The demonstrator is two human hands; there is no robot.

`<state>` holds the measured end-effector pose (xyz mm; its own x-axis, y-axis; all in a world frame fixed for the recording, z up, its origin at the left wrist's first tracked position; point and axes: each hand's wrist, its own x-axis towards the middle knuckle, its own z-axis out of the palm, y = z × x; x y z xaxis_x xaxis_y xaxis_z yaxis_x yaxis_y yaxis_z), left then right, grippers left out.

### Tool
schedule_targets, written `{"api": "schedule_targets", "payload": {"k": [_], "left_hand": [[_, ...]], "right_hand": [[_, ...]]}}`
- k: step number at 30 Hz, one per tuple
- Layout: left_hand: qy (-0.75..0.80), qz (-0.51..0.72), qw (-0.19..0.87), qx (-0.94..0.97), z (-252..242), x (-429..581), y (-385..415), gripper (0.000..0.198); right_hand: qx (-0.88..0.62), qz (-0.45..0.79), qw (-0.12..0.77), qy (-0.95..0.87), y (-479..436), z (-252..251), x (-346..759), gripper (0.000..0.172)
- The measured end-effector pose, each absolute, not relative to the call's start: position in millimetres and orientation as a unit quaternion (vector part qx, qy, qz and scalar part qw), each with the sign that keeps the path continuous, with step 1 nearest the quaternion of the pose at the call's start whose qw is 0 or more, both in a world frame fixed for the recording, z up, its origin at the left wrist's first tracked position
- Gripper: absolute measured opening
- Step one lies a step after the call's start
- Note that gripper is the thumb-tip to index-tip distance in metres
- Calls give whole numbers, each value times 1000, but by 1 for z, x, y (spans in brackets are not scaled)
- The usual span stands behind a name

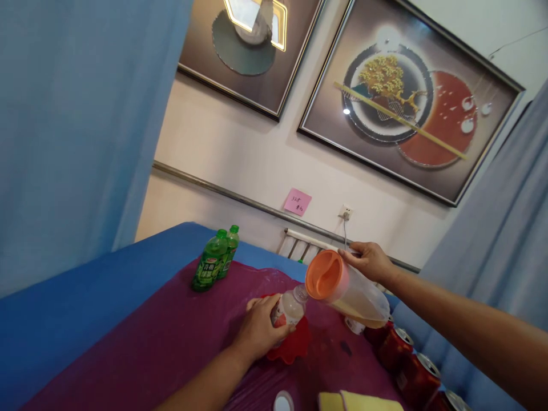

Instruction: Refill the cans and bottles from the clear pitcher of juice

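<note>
My left hand (pixel 263 322) is wrapped around a clear plastic bottle (pixel 291 308) with a red and white label. The bottle is uncapped and leans slightly right, above a red scalloped dish (pixel 295 342). My right hand (pixel 369 261) grips a translucent pitcher (pixel 362 297) from its upper side, with the thumb by its orange lid (pixel 325 275). The pitcher lies tilted almost on its side, lid end at the bottle's mouth. Pale yellowish liquid sits along its lower wall. Whether any liquid flows between them I cannot tell.
Two green bottles (pixel 210 262) stand at the back left on a purple sheet (pixel 141 331). Several red cans (pixel 416 374) line the right edge. A yellow cloth (pixel 362 402) and a white cap (pixel 282 402) lie in front. Blue curtains (pixel 77 125) hang at both sides.
</note>
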<state>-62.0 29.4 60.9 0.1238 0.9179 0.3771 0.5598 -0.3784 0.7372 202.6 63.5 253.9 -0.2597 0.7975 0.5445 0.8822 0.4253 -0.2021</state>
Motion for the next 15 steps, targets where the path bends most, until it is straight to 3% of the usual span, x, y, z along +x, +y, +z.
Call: {"api": "schedule_targets", "payload": {"k": [15], "left_hand": [[515, 415, 213, 719, 62, -62, 29, 65]], "right_hand": [[-520, -70, 307, -794, 67, 248, 208, 57]]}}
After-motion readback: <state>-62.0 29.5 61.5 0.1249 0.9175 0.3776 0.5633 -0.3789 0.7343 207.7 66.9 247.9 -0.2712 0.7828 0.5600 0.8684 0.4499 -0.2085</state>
